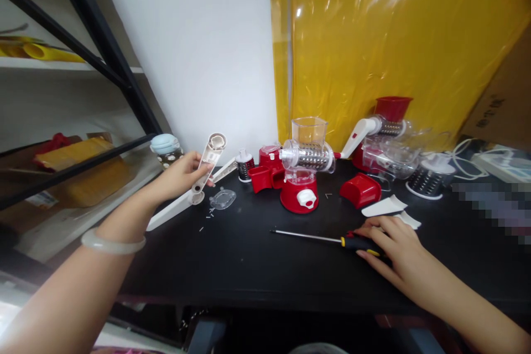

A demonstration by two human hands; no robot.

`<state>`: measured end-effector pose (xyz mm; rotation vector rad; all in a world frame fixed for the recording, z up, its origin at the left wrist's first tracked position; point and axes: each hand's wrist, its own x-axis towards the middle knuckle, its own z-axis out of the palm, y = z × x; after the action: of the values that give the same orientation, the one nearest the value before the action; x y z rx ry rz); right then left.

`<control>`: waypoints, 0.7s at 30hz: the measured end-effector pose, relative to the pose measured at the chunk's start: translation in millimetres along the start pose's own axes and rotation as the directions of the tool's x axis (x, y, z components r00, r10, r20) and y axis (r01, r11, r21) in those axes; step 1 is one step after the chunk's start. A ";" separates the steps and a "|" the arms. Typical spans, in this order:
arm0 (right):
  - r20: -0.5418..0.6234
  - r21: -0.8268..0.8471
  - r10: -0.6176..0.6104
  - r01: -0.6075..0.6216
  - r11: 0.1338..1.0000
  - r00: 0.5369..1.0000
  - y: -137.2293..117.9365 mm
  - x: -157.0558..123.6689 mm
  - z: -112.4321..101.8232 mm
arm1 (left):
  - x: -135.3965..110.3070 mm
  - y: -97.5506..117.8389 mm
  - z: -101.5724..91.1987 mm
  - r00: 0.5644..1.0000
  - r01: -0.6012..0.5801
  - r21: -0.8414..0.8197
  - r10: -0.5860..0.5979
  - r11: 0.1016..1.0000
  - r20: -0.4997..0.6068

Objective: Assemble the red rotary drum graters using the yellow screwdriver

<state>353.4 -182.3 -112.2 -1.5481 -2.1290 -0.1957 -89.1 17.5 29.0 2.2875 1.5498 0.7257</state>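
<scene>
My left hand (pixel 180 176) is closed round a white plastic crank handle (pixel 208 163), held up above the black table (pixel 232 260) at the left. A jade bangle (pixel 113 243) circles that wrist. My right hand (pixel 396 249) lies over the black, red and yellow grip of a screwdriver (pixel 319 238), fingers curled onto it; its thin metal shaft points left along the table. A red and clear rotary grater (pixel 305 168) stands behind, between both hands.
A long white handle piece (pixel 170 211), a clear oval cover (pixel 223 198) and small screws lie under my left hand. Loose red parts (pixel 360 189), drum blades (pixel 427 180), a second grater (pixel 384 127) and white pieces (pixel 384 206) sit right. Yellow sheeting (pixel 394 38) hangs behind; shelving (pixel 62 121) stands left.
</scene>
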 end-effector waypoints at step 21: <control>-0.022 0.008 0.025 -0.025 1.000 0.999 54.2 15.9 -60.9 | -17.9 69.7 81.1 0.917 -0.194 -0.634 0.368 0.749 0.155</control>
<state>418.4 -174.1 -61.1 -1.5605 -2.0896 -0.1947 4.6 -22.0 -8.4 2.0142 0.6936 0.7978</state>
